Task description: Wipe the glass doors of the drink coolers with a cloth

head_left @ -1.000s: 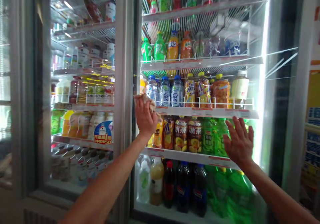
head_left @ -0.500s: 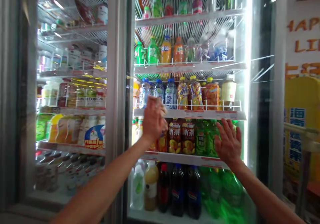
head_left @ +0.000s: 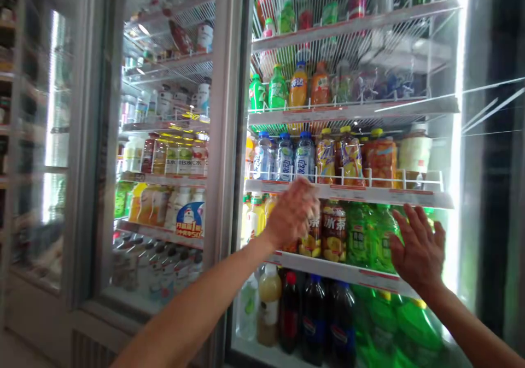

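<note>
My left hand point(head_left: 287, 215) is in front of the glass door point(head_left: 385, 56), pressed round a crumpled pale cloth point(head_left: 307, 201). The hand is smeared by motion, and the cloth's outline is hard to make out. Behind it are brown iced tea bottles point(head_left: 334, 234) and blue-capped bottles point(head_left: 284, 159). My right hand point(head_left: 420, 247) is raised near the same pane with its fingers spread, and it holds nothing. Green tea bottles point(head_left: 361, 237) are behind the glass beside it. Whether the palm touches the glass, I cannot tell.
A metal door frame point(head_left: 227, 111) divides this door from a second fridge section point(head_left: 162, 176) of bottles on the left. Large cola bottles point(head_left: 314, 313) and green bottles point(head_left: 381, 324) fill the bottom shelf. Another lit cabinet point(head_left: 51, 138) stands farther left.
The view has turned left, so the fridge sits farther right in the picture. My left hand with the cloth has moved down across the glass. My right hand remains spread.
</note>
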Motion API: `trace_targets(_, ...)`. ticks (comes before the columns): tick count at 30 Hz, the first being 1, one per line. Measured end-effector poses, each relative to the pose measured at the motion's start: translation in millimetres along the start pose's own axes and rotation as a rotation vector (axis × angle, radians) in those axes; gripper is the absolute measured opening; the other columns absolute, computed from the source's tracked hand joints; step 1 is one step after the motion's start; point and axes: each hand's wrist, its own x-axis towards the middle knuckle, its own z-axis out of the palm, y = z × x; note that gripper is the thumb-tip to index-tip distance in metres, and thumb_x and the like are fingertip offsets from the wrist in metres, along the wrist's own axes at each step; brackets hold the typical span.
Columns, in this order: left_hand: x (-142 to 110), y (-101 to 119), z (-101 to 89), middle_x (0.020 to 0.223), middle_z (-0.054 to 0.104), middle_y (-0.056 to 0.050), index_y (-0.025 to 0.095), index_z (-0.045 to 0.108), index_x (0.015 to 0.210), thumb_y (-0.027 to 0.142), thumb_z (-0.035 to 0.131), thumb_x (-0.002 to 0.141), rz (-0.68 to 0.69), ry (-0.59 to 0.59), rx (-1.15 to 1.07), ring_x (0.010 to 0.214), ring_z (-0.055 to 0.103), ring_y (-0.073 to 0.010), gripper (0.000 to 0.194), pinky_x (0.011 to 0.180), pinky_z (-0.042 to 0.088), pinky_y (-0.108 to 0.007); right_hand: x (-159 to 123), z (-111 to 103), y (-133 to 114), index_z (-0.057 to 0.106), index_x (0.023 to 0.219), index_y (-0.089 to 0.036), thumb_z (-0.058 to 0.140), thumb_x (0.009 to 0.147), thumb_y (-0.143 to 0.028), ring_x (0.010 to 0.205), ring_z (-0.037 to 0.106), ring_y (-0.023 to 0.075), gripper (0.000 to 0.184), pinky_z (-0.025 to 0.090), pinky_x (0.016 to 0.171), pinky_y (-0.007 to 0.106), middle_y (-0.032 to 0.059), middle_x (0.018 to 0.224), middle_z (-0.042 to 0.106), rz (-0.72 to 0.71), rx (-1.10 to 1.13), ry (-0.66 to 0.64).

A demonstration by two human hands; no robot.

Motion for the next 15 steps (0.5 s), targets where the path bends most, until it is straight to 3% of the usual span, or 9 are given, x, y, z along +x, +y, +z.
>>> trace_targets(2, -14.0, 14.0, -1.4, 0.144, 0.036, -0.001, 0.027, 0.044, 0.124, 0.027, 0.043, 0.079, 0.269, -0.172, -0.054, 0.139, 0.018, -0.0170, 0.045, 0.112, 0.029, -0.039, 0.4, -1.1, -2.0, 0.036, 0.138, -0.031, 0.047, 0.085, -0.029, 0.132, 0.035, 0.0252, 0.054, 0.021, 0.112, 0.046, 0.0051, 0.142, 0.040, 0.030, 0.018, -0.014)
trace_targets(4, -17.1, -1.1, -12.3, 0.143, 0.038, -0.001, 0.027, 0.047, 0.120, 0.028, 0.043, 0.080, 0.289, -0.224, -0.025, 0.139, 0.020, -0.0162, 0.040, 0.112, 0.029, -0.038, 0.3, -0.5, -1.7, 0.036, 0.138, -0.031, 0.046, 0.085, -0.028, 0.132, 0.035, 0.0253, 0.054, 0.021, 0.111, 0.046, 0.0055, 0.142, 0.040, 0.023, 0.018, -0.011)
trace_targets(6, -9.2, -34.9, -24.1, 0.144, 0.036, -0.004, 0.024, 0.046, 0.121, 0.027, 0.042, 0.082, 0.009, -0.101, 0.072, 0.140, 0.017, -0.0194, 0.040, 0.112, 0.027, -0.043, 0.0, 0.8, 0.0, 0.035, 0.138, -0.030, 0.046, 0.085, -0.028, 0.132, 0.035, 0.0258, 0.054, 0.021, 0.111, 0.047, 0.0059, 0.142, 0.040, -0.014, 0.003, 0.010)
trace_targets(8, 0.0, -61.3, -27.3, 0.147, 0.030, -0.008, 0.018, 0.041, 0.127, 0.023, 0.039, 0.083, -0.356, 0.128, 0.176, 0.140, 0.015, -0.0225, 0.044, 0.113, 0.024, -0.048, -0.4, 1.6, 1.0, 0.036, 0.138, -0.029, 0.045, 0.084, -0.028, 0.131, 0.036, 0.0263, 0.054, 0.022, 0.111, 0.047, 0.0067, 0.142, 0.040, -0.029, -0.011, 0.014)
trace_targets(9, 1.6, -64.5, -25.2, 0.148, 0.027, -0.010, 0.017, 0.037, 0.130, 0.021, 0.038, 0.084, -0.452, 0.201, 0.189, 0.140, 0.013, -0.0232, 0.047, 0.113, 0.022, -0.049, -0.5, 1.5, 0.8, 0.036, 0.138, -0.029, 0.045, 0.084, -0.028, 0.132, 0.035, 0.0262, 0.054, 0.022, 0.111, 0.047, 0.0066, 0.142, 0.040, -0.012, -0.015, 0.002)
trace_targets(10, 0.1, -59.7, -21.3, 0.149, 0.025, -0.010, 0.017, 0.035, 0.133, 0.021, 0.038, 0.083, -0.458, 0.229, 0.167, 0.140, 0.012, -0.0233, 0.049, 0.113, 0.022, -0.050, -0.7, 1.2, 0.2, 0.036, 0.138, -0.029, 0.044, 0.084, -0.028, 0.132, 0.035, 0.0259, 0.054, 0.021, 0.111, 0.046, 0.0063, 0.142, 0.039, 0.012, -0.018, -0.017)
trace_targets(11, -4.5, -48.3, -16.8, 0.149, 0.024, -0.009, 0.019, 0.033, 0.134, 0.022, 0.038, 0.083, -0.380, 0.205, 0.114, 0.140, 0.012, -0.0226, 0.051, 0.113, 0.022, -0.049, -0.8, 0.8, -0.6, 0.037, 0.137, -0.029, 0.044, 0.084, -0.029, 0.132, 0.034, 0.0257, 0.053, 0.021, 0.111, 0.046, 0.0061, 0.142, 0.040, 0.027, -0.019, -0.025)
trace_targets(15, -33.5, 2.9, -9.8, 0.146, 0.033, -0.002, 0.027, 0.040, 0.129, 0.025, 0.042, 0.081, 0.190, -0.104, -0.121, 0.138, 0.020, -0.0153, 0.048, 0.113, 0.027, -0.037, -0.8, 0.3, -1.6, 0.036, 0.138, -0.029, 0.045, 0.085, -0.030, 0.133, 0.033, 0.0257, 0.053, 0.020, 0.112, 0.046, 0.0061, 0.143, 0.039, 0.028, -0.022, -0.032)
